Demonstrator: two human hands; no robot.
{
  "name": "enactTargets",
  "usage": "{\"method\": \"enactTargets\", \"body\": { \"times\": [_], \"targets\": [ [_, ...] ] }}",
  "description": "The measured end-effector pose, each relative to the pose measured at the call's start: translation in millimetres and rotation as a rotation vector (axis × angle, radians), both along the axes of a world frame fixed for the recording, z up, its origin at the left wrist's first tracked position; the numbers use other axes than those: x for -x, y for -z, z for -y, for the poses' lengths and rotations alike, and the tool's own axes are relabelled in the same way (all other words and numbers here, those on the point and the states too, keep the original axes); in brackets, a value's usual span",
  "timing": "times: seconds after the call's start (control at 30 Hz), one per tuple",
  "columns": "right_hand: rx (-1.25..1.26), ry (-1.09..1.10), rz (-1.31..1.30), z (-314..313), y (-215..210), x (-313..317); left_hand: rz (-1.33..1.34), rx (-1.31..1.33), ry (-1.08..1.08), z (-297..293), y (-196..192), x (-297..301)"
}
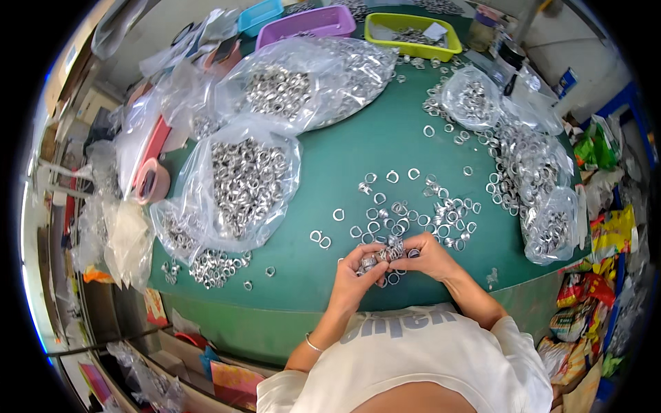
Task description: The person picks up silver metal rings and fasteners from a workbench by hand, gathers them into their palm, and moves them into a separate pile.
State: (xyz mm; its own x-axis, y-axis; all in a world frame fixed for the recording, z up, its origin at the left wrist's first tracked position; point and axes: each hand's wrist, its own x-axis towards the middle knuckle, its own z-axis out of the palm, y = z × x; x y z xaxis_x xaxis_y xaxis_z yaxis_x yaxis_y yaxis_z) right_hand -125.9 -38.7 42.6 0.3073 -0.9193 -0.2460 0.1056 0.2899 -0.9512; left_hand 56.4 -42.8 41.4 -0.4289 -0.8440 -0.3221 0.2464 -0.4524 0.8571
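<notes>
1. Nearest is the person's white shirt, with both forearms coming up from it to the near edge of the green table. A thin bracelet sits on the left wrist.
2. The left hand and right hand meet over the near edge, fingertips touching. Between them they pinch a small cluster of metal rings; the left fingers curl round a few of them and the right thumb and forefinger press onto the top of the cluster. Which single ring each finger holds is too small to tell.
3. Just beyond the hands, loose rings lie scattered flat on the table, thickest to the right of centre, with a pair set apart on the left.
4. On the near left, a small heap of rings lies bare on the table beside an open clear bag heaped with more.
5. On the right, another spill of rings runs along the table's edge, partly in clear bags; the nearest bag hangs at the rim.
6. Further back in the middle lies a large bag full of rings, and to its right a small round bag.
7. At the far edge stand three trays: blue, purple and yellow, the yellow one holding rings.
8. A pink tape roll lies on the far left.
</notes>
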Motion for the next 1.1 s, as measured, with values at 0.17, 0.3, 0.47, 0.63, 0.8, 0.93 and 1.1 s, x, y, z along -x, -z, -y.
{"method": "enactTargets", "body": {
  "times": [0.17,0.3,0.47,0.63,0.8,0.93,1.1],
  "targets": [
    [0.078,0.003,0.039,-7.9,-6.5,10.6,-0.041,-0.093,0.047,-2.0,-8.7,10.2],
    [0.147,0.013,-0.027,-13.5,-5.5,23.2,0.004,-0.070,0.103,-2.7,-17.2,22.3],
    [0.154,0.120,0.018,-18.7,-2.5,26.8,-0.088,-0.123,0.129,-4.9,-15.6,29.8],
    [-0.194,0.401,0.328,-28.9,7.8,29.0,-0.332,-0.403,0.009,1.8,-0.2,30.9],
    [-0.175,0.468,0.362,-32.3,11.4,26.5,-0.682,-0.622,-0.175,13.8,-0.7,22.0],
    [-0.171,0.438,0.341,-29.1,12.9,21.8,-0.938,-0.575,-0.227,14.5,-5.4,14.3],
    [-0.164,0.413,0.265,-23.6,3.5,10.9,-1.000,-0.578,-0.270,17.9,8.0,4.3]
  ]
}}
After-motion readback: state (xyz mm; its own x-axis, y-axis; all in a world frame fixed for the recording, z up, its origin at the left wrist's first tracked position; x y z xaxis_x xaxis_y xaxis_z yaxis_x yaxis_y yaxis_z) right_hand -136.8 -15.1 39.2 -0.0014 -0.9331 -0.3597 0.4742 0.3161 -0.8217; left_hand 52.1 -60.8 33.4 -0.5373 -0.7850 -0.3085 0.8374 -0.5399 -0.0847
